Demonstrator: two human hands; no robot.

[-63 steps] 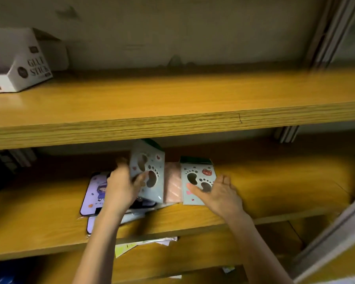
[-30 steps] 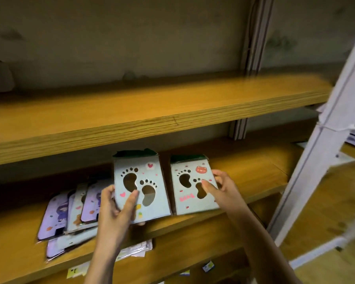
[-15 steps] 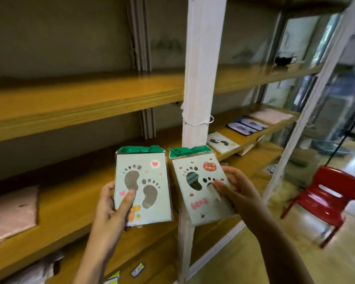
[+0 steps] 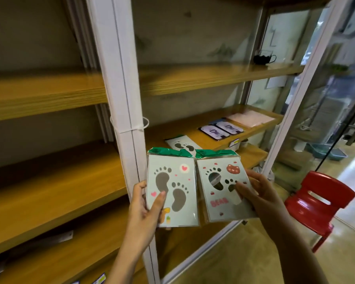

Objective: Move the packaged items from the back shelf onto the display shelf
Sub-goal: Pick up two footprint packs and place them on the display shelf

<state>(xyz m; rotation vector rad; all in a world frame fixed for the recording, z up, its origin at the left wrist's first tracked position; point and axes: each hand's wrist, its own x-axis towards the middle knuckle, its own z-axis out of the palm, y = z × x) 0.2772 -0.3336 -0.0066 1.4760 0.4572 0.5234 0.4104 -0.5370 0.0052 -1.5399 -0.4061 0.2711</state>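
Observation:
My left hand [image 4: 145, 210] grips a pale green footprint packet with a heart [image 4: 176, 193], held upright in the air. My right hand [image 4: 260, 193] grips a second footprint packet with a bear and the word BEAR [image 4: 221, 187], tilted slightly right. Both have green foil tops and sit side by side in front of a white shelf post [image 4: 121, 99]. Beyond them the display shelf [image 4: 209, 138] carries a similar footprint packet [image 4: 182, 145], two purple packets [image 4: 223, 130] and a pink packet [image 4: 250, 117].
Wooden shelves [image 4: 39, 95] run to the left of the post. A dark cup [image 4: 263, 57] stands on the upper right shelf. A red plastic chair [image 4: 316, 201] stands on the floor at the right, beside a glass panel.
Both hands lifted the two footprint packets off the back shelf, and my view swung right to the display shelf. The packets now hang nearer that shelf.

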